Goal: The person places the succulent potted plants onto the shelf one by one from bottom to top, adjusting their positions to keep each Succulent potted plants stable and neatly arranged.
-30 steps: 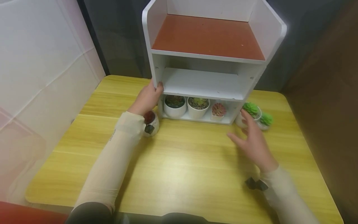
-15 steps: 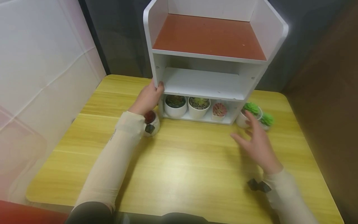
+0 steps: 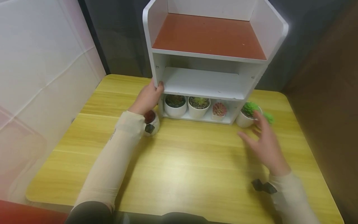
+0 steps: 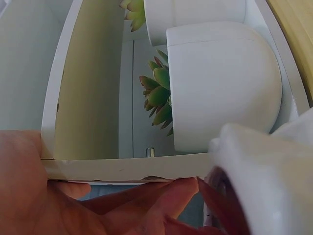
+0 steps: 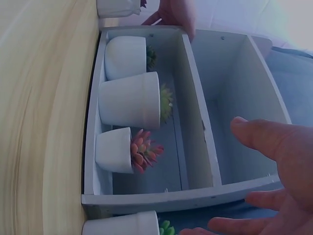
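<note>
A white shelf unit (image 3: 204, 97) stands at the back of the table with potted succulents on its bottom level. My left hand (image 3: 148, 98) grips its left side panel, the thumb at the inner front edge and the fingers outside. Beside that forearm is a white pot with a dark red plant (image 3: 149, 117), partly covered by the sleeve. My right hand (image 3: 267, 144) has its fingers spread and holds nothing. It is in front of a white pot with a green succulent (image 3: 245, 120), right of the shelf; whether the fingertips touch the pot cannot be told.
The bottom level bears a wide round pot (image 3: 175, 111), a tapered pot (image 3: 197, 112) and a small pot with a pink succulent (image 4: 195, 10) is not marked here. Another green plant (image 3: 269, 117) is half hidden behind my right hand. A dark wall rises behind the table (image 3: 179, 174).
My right hand has drawn back a little, to the right and towards me, away from the shelf. The left hand keeps its hold, and the shelf and pots stay put.
</note>
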Available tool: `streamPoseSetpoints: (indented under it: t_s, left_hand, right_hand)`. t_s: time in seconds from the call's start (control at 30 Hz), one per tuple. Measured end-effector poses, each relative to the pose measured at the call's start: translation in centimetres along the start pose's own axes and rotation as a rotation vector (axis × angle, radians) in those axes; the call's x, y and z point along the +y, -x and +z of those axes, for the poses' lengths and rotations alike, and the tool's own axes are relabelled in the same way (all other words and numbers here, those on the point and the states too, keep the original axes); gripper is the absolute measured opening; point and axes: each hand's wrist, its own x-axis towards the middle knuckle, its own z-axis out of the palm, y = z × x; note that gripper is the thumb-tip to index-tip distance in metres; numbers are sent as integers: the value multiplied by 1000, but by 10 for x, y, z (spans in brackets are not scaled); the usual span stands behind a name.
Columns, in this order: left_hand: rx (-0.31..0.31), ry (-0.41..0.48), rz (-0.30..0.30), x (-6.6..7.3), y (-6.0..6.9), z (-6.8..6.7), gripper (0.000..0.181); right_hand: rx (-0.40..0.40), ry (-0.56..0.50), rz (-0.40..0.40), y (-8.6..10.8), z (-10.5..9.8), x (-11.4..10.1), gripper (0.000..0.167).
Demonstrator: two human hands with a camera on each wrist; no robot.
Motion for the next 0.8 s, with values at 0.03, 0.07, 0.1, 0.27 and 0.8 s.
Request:
streamPoseSetpoints:
  t_s: [0.03, 0.07, 0.1, 0.27, 0.8]
  left_hand:
    - [1, -1, 1, 0, 0, 0, 72]
    - [2, -2, 1, 0, 0, 0, 72]
    - [3, -2, 1, 0, 0, 0, 72]
    - [9, -9, 5, 0, 0, 1, 72]
    - [14, -11, 11, -1, -1, 1, 73]
  right_hand:
    - [2, 2, 3, 0, -1, 0, 97]
    - [5, 5, 5, 1, -2, 0, 97]
    - [6, 9, 7, 1, -3, 0, 97]
    - [9, 26, 12, 2, -8, 1, 100]
    - [40, 41, -17, 3, -16, 4, 94]
